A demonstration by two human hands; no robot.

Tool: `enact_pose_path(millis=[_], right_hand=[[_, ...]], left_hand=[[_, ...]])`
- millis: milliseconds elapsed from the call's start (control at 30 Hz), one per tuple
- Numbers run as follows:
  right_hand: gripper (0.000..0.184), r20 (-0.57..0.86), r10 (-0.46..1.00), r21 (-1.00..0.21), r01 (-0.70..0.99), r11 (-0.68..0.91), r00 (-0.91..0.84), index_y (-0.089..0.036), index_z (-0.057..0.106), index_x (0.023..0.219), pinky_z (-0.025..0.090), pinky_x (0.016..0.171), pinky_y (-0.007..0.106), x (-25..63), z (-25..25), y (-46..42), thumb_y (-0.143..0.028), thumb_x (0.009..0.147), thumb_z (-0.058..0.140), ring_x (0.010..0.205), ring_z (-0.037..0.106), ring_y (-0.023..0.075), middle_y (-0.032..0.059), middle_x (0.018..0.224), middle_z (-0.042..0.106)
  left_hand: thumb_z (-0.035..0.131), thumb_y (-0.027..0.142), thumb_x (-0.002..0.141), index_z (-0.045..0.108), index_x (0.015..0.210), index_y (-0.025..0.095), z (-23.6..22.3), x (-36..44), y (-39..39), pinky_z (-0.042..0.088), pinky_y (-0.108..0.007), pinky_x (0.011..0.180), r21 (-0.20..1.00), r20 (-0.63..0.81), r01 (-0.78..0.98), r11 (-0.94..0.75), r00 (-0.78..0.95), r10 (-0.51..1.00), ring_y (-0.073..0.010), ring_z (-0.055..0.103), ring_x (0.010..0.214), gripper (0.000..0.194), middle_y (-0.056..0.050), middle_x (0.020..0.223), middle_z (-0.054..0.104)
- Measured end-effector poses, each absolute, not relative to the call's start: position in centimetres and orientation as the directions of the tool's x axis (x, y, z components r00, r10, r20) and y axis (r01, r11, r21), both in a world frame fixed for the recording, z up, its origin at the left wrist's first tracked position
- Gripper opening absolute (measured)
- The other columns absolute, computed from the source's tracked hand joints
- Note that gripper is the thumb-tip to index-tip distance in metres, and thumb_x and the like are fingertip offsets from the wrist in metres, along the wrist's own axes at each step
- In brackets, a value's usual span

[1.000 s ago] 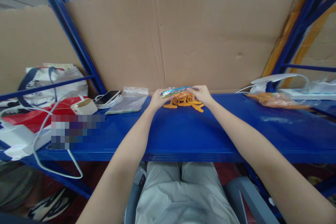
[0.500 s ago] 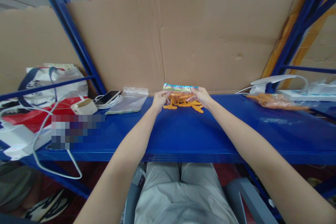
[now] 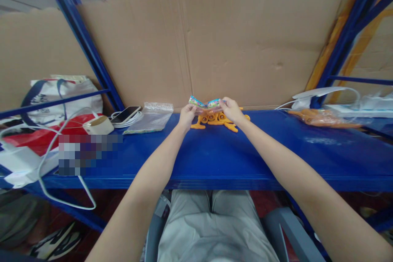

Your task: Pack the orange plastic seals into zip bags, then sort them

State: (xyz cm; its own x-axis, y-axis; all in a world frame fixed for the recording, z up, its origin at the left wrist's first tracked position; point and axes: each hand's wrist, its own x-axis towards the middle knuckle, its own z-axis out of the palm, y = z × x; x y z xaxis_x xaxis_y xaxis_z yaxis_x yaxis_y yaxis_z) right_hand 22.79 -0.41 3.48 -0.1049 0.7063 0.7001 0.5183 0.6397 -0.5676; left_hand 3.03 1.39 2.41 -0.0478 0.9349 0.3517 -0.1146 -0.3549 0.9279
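Note:
Between my two hands is a clear plastic bag with a colourful printed header (image 3: 213,103); the header is creased in the middle. My left hand (image 3: 187,115) pinches its left end, with the fingers closed. At the right end my right hand (image 3: 231,110) grips it the same way. Just under the bag, several orange plastic pieces (image 3: 220,118) with round parts and arms lie on the blue shelf (image 3: 215,155). My hands and the bag hide part of them.
To the left lie another clear bag (image 3: 153,118), a phone (image 3: 126,114) on a coiled white cable, a white charger (image 3: 98,124) and a red bag (image 3: 33,137). A bag of orange parts (image 3: 322,118) sits at the right. Cardboard (image 3: 245,41) stands behind the shelf.
The printed header was flat and straight; now it is bent in the middle. My right hand has moved slightly left and up, uncovering more of the orange pieces.

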Motion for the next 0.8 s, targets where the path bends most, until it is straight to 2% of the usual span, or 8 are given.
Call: enact_pose_path(millis=[67, 200, 300, 400, 533, 633, 733, 800], right_hand=[[0.033, 0.733, 0.67, -0.502, 0.572, 0.649, -0.118, -0.024, 0.044, 0.074, 0.045, 0.071, 0.031, 22.9, 3.5, -0.8, -0.047, 0.097, 0.045, 0.073, 0.056, 0.0183, 0.0021, 0.07, 0.058], [0.024, 0.724, 0.671, -0.502, 0.545, 0.672, -0.161, -0.024, 0.042, 0.076, 0.043, 0.07, 0.03, 23.0, 3.2, -1.1, -0.038, 0.095, 0.044, 0.071, 0.052, 0.0167, 0.0004, 0.072, 0.055], [0.03, 0.71, 0.7, -0.58, 0.496, 0.646, -0.081, -0.024, 0.041, 0.073, 0.045, 0.072, 0.03, 23.0, 3.0, -0.5, -0.043, 0.095, 0.046, 0.074, 0.054, 0.0171, 0.0006, 0.072, 0.055], [0.034, 0.617, 0.787, -0.749, 0.316, 0.582, 0.015, -0.024, 0.044, 0.075, 0.05, 0.074, 0.032, 22.8, 3.0, 0.0, -0.049, 0.097, 0.046, 0.077, 0.061, 0.0187, 0.0023, 0.073, 0.061], [0.029, 0.447, 0.894, -0.893, 0.06, 0.446, 0.007, -0.023, 0.054, 0.094, 0.055, 0.073, 0.034, 22.8, 3.2, -0.4, -0.05, 0.099, 0.046, 0.08, 0.072, 0.0201, 0.0063, 0.085, 0.071], [0.03, 0.46, 0.888, -0.887, 0.044, 0.46, -0.01, -0.021, 0.06, 0.101, 0.058, 0.077, 0.036, 23.1, 3.1, -0.9, -0.049, 0.091, 0.062, 0.086, 0.074, 0.0213, 0.0088, 0.096, 0.075], [0.035, 0.5, 0.864, -0.859, 0.091, 0.503, -0.055, -0.019, 0.066, 0.1, 0.059, 0.084, 0.038, 23.3, 2.8, -1.2, -0.045, 0.079, 0.076, 0.092, 0.074, 0.0224, 0.0106, 0.102, 0.076], [0.032, 0.522, 0.85, -0.844, 0.102, 0.527, -0.073, -0.017, 0.069, 0.096, 0.058, 0.089, 0.039, 23.4, 2.7, -1.2, -0.043, 0.079, 0.077, 0.094, 0.074, 0.0219, 0.0113, 0.102, 0.077]], left_hand=[[0.062, 0.014, 0.086, 0.06, 0.074, 0.016, 2.3, 3.0, 1.7, 0.056, -0.036, 0.093, 0.902, 0.417, -0.096, -0.42, -0.053, 0.907, -0.0171, 0.074, 0.084, 0.012, -0.002, 0.076, 0.074], [0.069, 0.011, 0.078, 0.066, 0.085, 0.015, 1.8, 2.6, 1.8, 0.054, -0.035, 0.097, 0.889, 0.455, -0.076, -0.451, 0.044, 0.89, -0.0172, 0.072, 0.093, 0.009, -0.004, 0.088, 0.076], [0.075, 0.008, 0.072, 0.067, 0.093, 0.015, 1.4, 2.4, 1.5, 0.055, -0.035, 0.094, 0.91, 0.413, -0.082, -0.406, 0.11, 0.904, -0.0172, 0.073, 0.091, 0.024, -0.005, 0.093, 0.077], [0.076, 0.007, 0.075, 0.068, 0.098, 0.015, 1.0, 2.5, 1.2, 0.058, -0.034, 0.088, 0.943, 0.331, -0.079, -0.324, 0.085, 0.94, -0.0159, 0.074, 0.083, 0.026, -0.005, 0.094, 0.076], [0.074, 0.013, 0.084, 0.07, 0.092, 0.012, 0.8, 2.8, 1.2, 0.061, -0.032, 0.079, 0.973, 0.217, -0.088, -0.213, 0.041, 0.975, -0.0147, 0.073, 0.07, 0.009, -0.006, 0.081, 0.075], [0.071, 0.012, 0.087, 0.069, 0.085, 0.011, 1.0, 3.1, 1.2, 0.061, -0.031, 0.079, 0.972, 0.208, -0.116, -0.205, 0.016, 0.978, -0.0135, 0.072, 0.064, 0.003, -0.004, 0.07, 0.072], [0.065, 0.008, 0.089, 0.066, 0.079, 0.011, 1.4, 3.2, 1.0, 0.06, -0.031, 0.081, 0.964, 0.23, -0.138, -0.228, 0.003, 0.973, -0.0118, 0.072, 0.062, 0.011, -0.003, 0.07, 0.073], [0.06, 0.006, 0.092, 0.064, 0.076, 0.012, 1.6, 3.3, 0.9, 0.06, -0.031, 0.082, 0.961, 0.234, -0.15, -0.231, 0.003, 0.972, -0.011, 0.072, 0.062, 0.017, -0.003, 0.072, 0.074]])
